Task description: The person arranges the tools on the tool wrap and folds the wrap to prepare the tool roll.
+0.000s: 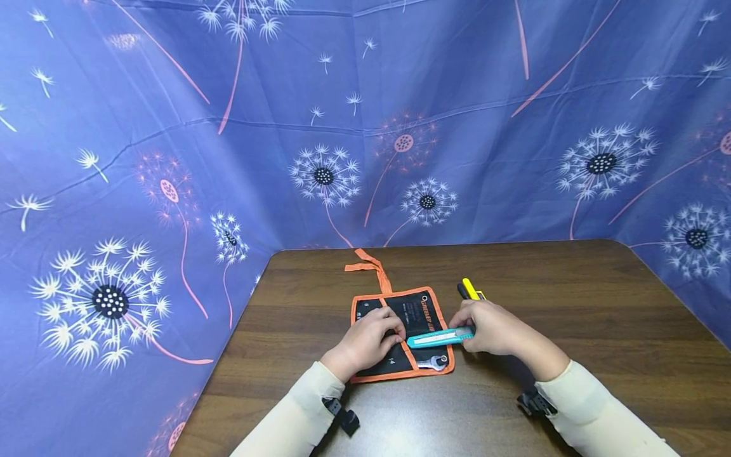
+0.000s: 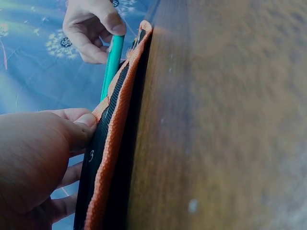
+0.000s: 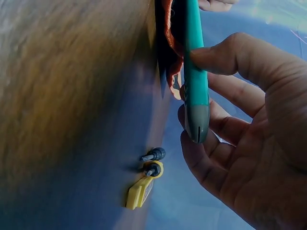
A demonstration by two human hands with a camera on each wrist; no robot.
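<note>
A black tool pouch (image 1: 394, 363) with orange trim lies spread on the table, a wrench (image 1: 436, 362) showing at its near right pocket. My right hand (image 1: 491, 327) grips a teal utility knife (image 1: 434, 338) by its grey end, thumb on top in the right wrist view. The knife's other end meets the orange strip (image 1: 410, 357) across the pouch's middle; whether it is under the strip is hard to tell. With thumb and finger my left hand (image 1: 368, 336) pinches that orange strip, as the left wrist view shows.
Just beyond my right hand lie a yellow-handled tool (image 1: 471, 289) and a black-handled one (image 1: 462, 291), partly hidden. Orange tie straps (image 1: 377, 270) stretch from the pouch toward the table's back edge. A blue dandelion-print cloth (image 1: 354, 127) hangs behind the brown table (image 1: 571, 285).
</note>
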